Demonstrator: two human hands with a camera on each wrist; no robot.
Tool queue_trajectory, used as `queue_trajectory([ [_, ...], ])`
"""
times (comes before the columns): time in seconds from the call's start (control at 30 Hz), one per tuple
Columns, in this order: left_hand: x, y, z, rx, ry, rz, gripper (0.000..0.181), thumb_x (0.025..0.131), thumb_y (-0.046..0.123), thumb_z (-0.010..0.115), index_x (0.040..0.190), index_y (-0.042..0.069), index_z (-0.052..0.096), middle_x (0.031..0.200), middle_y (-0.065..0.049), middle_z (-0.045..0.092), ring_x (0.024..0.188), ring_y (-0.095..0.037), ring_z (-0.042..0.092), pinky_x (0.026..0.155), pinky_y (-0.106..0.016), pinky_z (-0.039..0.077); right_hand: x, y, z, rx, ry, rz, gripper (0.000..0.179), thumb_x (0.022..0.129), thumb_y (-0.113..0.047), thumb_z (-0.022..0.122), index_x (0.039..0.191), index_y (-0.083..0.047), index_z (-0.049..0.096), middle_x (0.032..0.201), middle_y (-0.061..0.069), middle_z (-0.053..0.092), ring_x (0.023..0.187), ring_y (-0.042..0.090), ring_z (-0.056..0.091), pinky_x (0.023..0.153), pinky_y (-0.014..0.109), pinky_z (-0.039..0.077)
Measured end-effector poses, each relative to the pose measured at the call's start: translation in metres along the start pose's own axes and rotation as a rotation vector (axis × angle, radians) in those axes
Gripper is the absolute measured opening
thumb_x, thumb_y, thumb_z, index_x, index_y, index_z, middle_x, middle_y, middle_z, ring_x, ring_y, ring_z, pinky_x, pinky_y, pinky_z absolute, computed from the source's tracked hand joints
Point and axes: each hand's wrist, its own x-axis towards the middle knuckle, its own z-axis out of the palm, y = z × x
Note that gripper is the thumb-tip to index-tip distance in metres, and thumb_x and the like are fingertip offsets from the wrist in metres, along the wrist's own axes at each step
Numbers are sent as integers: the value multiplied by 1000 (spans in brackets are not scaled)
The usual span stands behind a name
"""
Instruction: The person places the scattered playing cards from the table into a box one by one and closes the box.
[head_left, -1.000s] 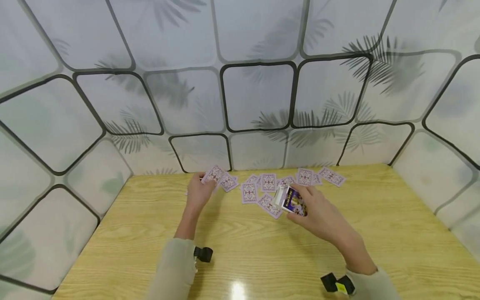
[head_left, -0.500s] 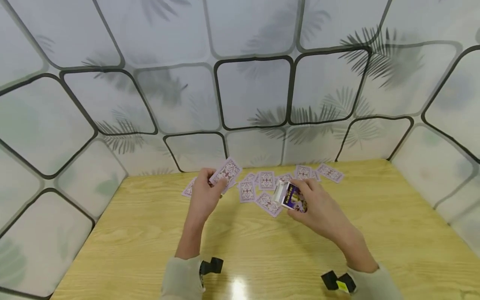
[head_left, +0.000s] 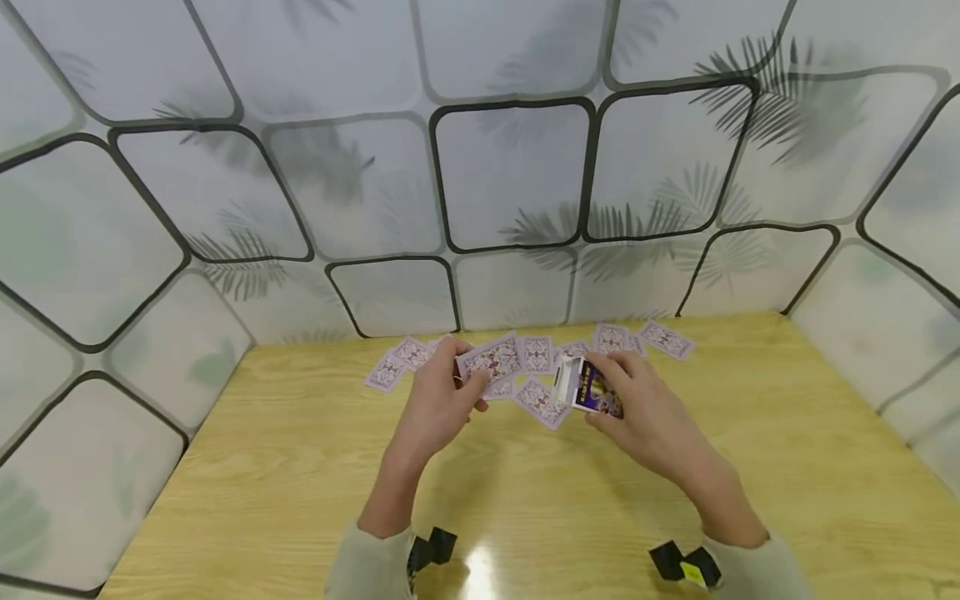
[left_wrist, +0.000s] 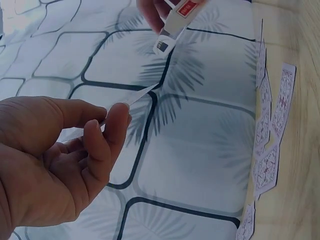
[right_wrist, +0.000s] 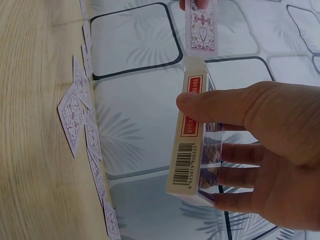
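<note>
My left hand [head_left: 435, 408] pinches a playing card [head_left: 495, 357] between thumb and fingers, its purple-red patterned back up. In the left wrist view this card [left_wrist: 144, 94] shows almost edge-on. My right hand [head_left: 651, 421] grips a card box [head_left: 597, 390] with a dark purple printed face, its open flap end turned left toward the card. The right wrist view shows the thumb across the narrow side of the box [right_wrist: 187, 135], with a red label and a barcode. There the patterned card [right_wrist: 202, 30] appears just beyond the open end, overlapping it slightly in this view.
Several more cards lie face down along the back of the wooden table [head_left: 525, 500], among them a tilted card [head_left: 543, 402] below the box and a card [head_left: 666, 339] at far right. A patterned fabric wall [head_left: 517, 175] rises right behind them.
My left hand has lifted the card off the left side of the table and carried it right, close to the box. My right hand has stayed nearly still with the box.
</note>
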Motion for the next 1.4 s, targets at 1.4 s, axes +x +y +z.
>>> queue_trajectory([
  [1.4,-13,15,36,10,82,168,39,90,13,60,124,9,41,62,-2,53,52,-12,57,42,-25,40,1,-12,0,-32,98,-89,69,68,-18,85,128,-5,54,112,15,50,93,25,50,74,39,43],
])
